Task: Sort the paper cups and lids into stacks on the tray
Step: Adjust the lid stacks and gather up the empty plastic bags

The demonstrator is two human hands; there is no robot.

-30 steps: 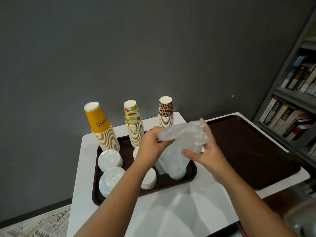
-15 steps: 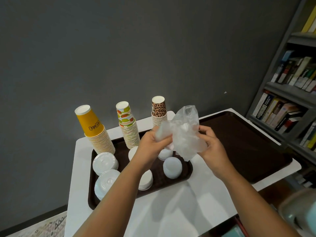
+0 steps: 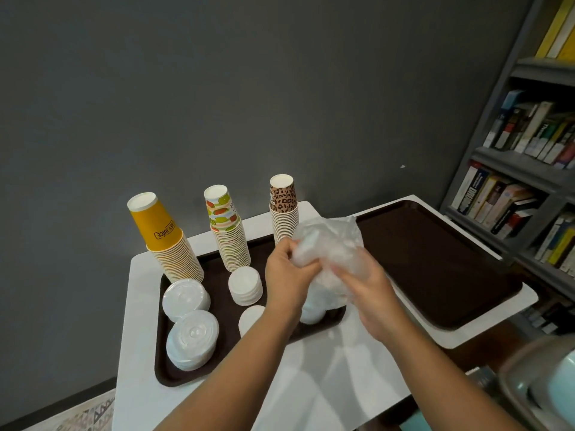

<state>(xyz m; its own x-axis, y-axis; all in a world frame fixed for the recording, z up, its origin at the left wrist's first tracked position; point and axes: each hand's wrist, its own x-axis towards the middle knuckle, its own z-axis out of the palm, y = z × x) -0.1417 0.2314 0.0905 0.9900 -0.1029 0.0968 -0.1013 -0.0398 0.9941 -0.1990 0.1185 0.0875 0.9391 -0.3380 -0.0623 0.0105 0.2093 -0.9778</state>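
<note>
A dark brown tray (image 3: 161, 362) on the white table holds three upside-down cup stacks: yellow (image 3: 168, 241), fruit-patterned (image 3: 228, 233) and leopard-print (image 3: 282, 209). White lid stacks sit in front: two wide ones (image 3: 185, 298) (image 3: 192, 339) at the left, a smaller stack (image 3: 245, 286) mid-tray, one (image 3: 250, 318) partly behind my left arm and one (image 3: 312, 312) under my hands. My left hand (image 3: 287, 275) and my right hand (image 3: 370, 284) both grip a crumpled clear plastic bag (image 3: 329, 244) above the tray's right end.
A second, larger dark tray (image 3: 435, 262) lies on the table to the right. A bookshelf (image 3: 529, 169) full of books stands at the far right. A grey wall is close behind the table. A pale teal object (image 3: 553, 387) is at the lower right.
The bag came up off the lid stack it covered, and both hands have scrunched it smaller and lower. The view has shifted slightly.
</note>
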